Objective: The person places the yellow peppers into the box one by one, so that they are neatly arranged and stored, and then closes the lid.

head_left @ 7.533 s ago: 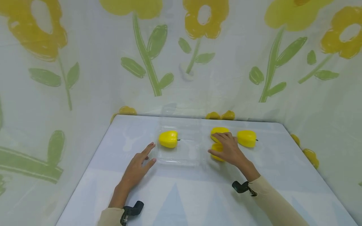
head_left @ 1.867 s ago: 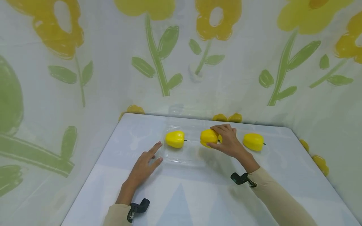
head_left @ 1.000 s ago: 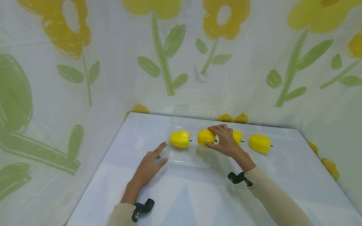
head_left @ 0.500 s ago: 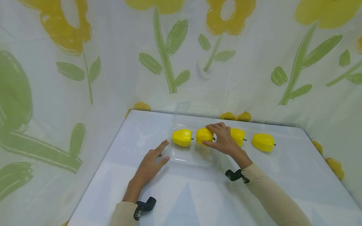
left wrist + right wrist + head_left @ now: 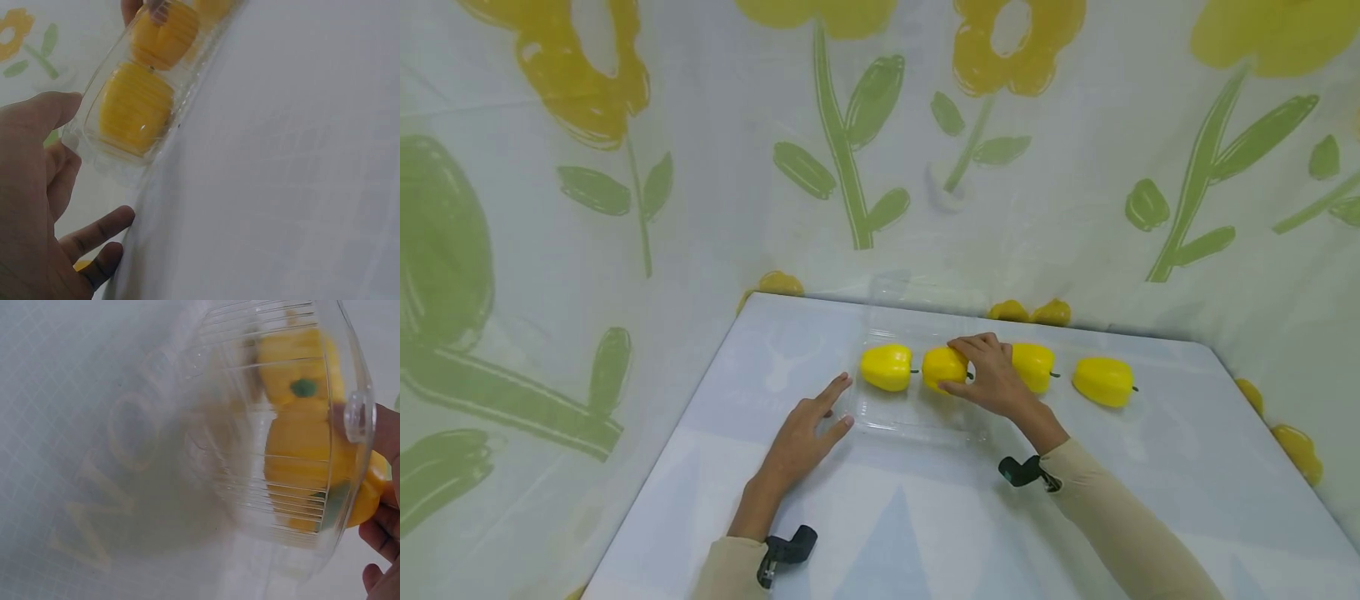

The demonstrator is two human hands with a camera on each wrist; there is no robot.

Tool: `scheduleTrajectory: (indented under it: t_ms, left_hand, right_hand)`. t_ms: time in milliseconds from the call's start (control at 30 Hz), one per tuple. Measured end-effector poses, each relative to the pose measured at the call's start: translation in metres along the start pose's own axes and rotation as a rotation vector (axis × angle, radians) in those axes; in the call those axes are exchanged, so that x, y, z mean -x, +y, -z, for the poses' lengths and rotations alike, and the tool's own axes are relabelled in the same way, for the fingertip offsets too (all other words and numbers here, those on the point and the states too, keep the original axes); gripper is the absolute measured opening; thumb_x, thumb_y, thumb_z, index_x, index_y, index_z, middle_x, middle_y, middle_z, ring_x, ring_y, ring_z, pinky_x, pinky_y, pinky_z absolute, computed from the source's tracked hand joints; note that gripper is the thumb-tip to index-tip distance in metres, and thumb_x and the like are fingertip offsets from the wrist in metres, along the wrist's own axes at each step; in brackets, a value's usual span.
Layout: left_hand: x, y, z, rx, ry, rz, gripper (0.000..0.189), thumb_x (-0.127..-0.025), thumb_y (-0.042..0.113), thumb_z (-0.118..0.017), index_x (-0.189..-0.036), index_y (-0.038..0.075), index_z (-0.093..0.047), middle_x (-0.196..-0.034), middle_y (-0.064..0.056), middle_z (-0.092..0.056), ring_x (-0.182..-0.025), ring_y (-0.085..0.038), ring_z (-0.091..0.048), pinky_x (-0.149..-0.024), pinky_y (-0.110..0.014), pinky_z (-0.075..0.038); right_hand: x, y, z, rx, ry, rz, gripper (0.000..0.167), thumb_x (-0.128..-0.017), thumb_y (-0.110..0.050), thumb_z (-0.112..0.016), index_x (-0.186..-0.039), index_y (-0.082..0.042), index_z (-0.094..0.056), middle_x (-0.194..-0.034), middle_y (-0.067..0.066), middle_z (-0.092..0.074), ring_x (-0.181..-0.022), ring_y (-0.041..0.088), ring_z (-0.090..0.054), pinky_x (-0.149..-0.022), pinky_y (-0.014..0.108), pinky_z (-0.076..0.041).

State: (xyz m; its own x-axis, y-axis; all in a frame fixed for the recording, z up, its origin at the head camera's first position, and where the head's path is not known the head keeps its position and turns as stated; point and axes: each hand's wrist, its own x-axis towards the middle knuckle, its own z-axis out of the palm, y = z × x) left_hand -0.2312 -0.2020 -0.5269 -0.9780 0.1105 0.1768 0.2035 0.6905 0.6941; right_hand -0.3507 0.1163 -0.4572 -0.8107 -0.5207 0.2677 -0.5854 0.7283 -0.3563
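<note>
Pinching a yellow pepper (image 5: 944, 369) in the right hand (image 5: 992, 377), over or in the clear box's (image 5: 917, 427) 3 o'clock half;
possibly knocking the neighbouring pepper (image 5: 886, 367) at 9 o'clock if lowered too close; maybe skidding the box if bumped, with only extended left hand (image 5: 801, 437) fingers by its 9 o'clock rim.

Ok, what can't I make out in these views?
Head: part of the gripped pepper, behind the right hand.
Head: left end of the next pepper to the right, behind that same hand.
Left wrist: most of that hand, cut off by the top edge.
Right wrist: lettering past "WO", too faint.
</note>
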Motion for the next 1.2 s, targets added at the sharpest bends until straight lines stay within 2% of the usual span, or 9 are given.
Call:
scheduleTrajectory:
  t_ms: [333, 600, 900, 1200]
  left_hand:
    - [0.0, -0.002, -0.002, 0.014, -0.01, 0.007, 0.065, -0.099, 0.059, -0.051, -0.157, 0.042, -0.029, -0.156, 0.023, -0.034, -0.108, -0.014, -0.052, -0.095, -0.047, -0.044]
    - [0.001, 0.0, 0.0, 0.001, 0.015, -0.018, 0.064, -0.099, 0.055, -0.053, -0.157, 0.039, -0.031, -0.155, 0.018, -0.039, -0.106, -0.015, -0.052, -0.092, -0.047, -0.045]
    - [0.0, -0.003, -0.002, -0.004, 0.003, -0.017, 0.065, -0.099, 0.058, -0.051, -0.157, 0.04, -0.029, -0.157, 0.023, -0.032, -0.106, -0.014, -0.052, -0.094, -0.046, -0.045]
    - [-0.001, -0.003, -0.002, -0.002, 0.023, -0.045, 0.064, -0.1, 0.053, -0.054, -0.157, 0.035, -0.032, -0.157, 0.019, -0.035, -0.104, -0.015, -0.052, -0.092, -0.047, -0.046]
  right_hand:
    - [0.001, 0.003, -0.005, 0.006, -0.024, -0.033, 0.072, -0.08, -0.046, -0.083, -0.136, -0.006, -0.06, -0.134, 0.011, -0.06, -0.119, 0.029, -0.042, -0.091, 0.046, -0.028]
    - [0.001, 0.004, -0.008, 0.015, -0.019, -0.021, 0.073, -0.079, -0.045, -0.084, -0.136, -0.004, -0.061, -0.133, 0.011, -0.06, -0.118, 0.029, -0.042, -0.09, 0.047, -0.029]
    - [0.003, 0.005, -0.012, 0.036, -0.034, -0.028, 0.074, -0.08, -0.046, -0.084, -0.136, -0.005, -0.06, -0.134, 0.012, -0.06, -0.119, 0.03, -0.042, -0.091, 0.049, -0.03]
    - [0.002, 0.005, -0.013, 0.039, -0.037, -0.052, 0.073, -0.079, -0.046, -0.084, -0.136, -0.006, -0.06, -0.135, 0.011, -0.059, -0.12, 0.029, -0.042, -0.092, 0.049, -0.029]
